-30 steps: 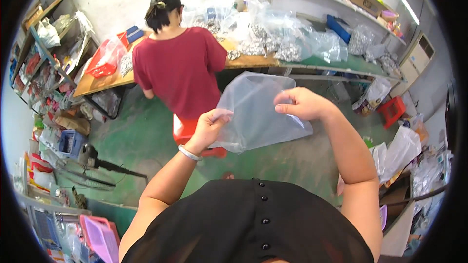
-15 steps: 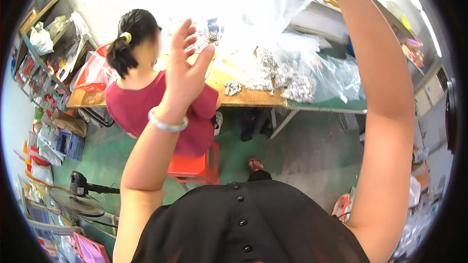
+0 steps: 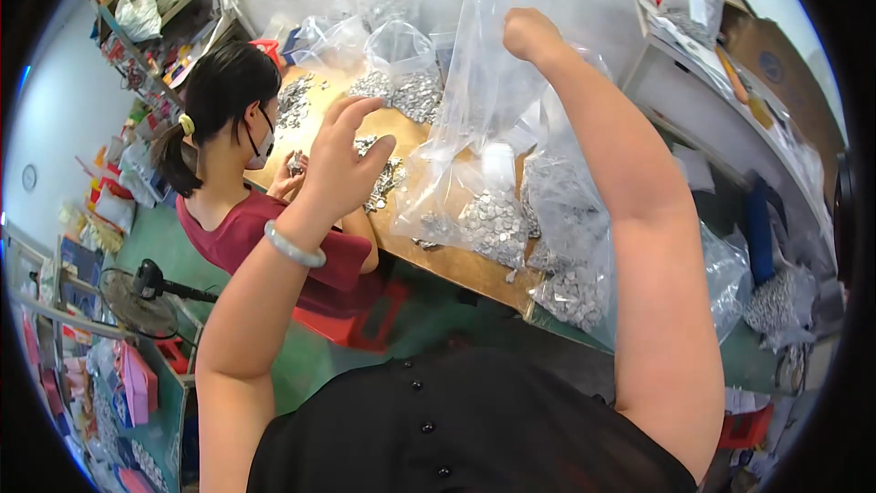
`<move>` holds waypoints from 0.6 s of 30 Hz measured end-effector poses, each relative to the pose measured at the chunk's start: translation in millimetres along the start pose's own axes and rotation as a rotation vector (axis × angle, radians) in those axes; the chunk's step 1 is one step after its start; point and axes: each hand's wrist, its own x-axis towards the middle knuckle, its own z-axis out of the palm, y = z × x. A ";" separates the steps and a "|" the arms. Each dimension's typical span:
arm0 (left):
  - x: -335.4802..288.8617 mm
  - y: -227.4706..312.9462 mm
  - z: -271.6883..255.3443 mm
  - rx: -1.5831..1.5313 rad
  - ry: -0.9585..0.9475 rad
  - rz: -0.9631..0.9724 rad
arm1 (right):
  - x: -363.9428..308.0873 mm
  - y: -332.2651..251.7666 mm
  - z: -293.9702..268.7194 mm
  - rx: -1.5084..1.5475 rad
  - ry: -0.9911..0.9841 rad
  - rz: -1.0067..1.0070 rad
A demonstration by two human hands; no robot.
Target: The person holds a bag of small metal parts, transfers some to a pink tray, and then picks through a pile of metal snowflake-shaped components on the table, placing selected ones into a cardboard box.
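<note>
My right hand (image 3: pixel 532 34) is closed in a fist at the upper edge of a large clear plastic bag (image 3: pixel 470 82), gripping it and drawing it upward. Small silvery metal pieces (image 3: pixel 495 224) lie in the bag's lower part, which rests on the wooden table (image 3: pixel 438 260). My left hand (image 3: pixel 345 155) is raised over the table's near side, fingers curved and thumb apart, holding nothing. A light bangle circles that wrist. Below and beyond the left hand, loose silvery pieces (image 3: pixel 383 173) are spread on the tabletop.
On the left a masked co-worker in a maroon top (image 3: pixel 233 228) sits on a red stool (image 3: pixel 370 315), handling silvery pieces. More filled clear bags (image 3: pixel 570 297) lie right of the raised bag. A shelf (image 3: pixel 730 119) stands right; a black fan (image 3: pixel 141 297) stands lower left.
My right hand has come down and left into full view, closed on the bag. My left hand has dropped slightly, its fingers curling more. The view has shifted, showing more of the table.
</note>
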 end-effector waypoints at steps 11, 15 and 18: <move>128.2 15.7 78.1 0.170 0.110 0.245 | 60.0 77.5 -22.0 -0.088 0.202 0.089; 131.6 -4.2 93.5 0.340 -0.073 0.122 | 51.3 43.5 11.1 -0.042 -0.190 -0.105; 128.4 -2.2 120.6 0.269 -0.096 0.139 | 32.3 61.2 54.1 -0.099 -0.478 -0.149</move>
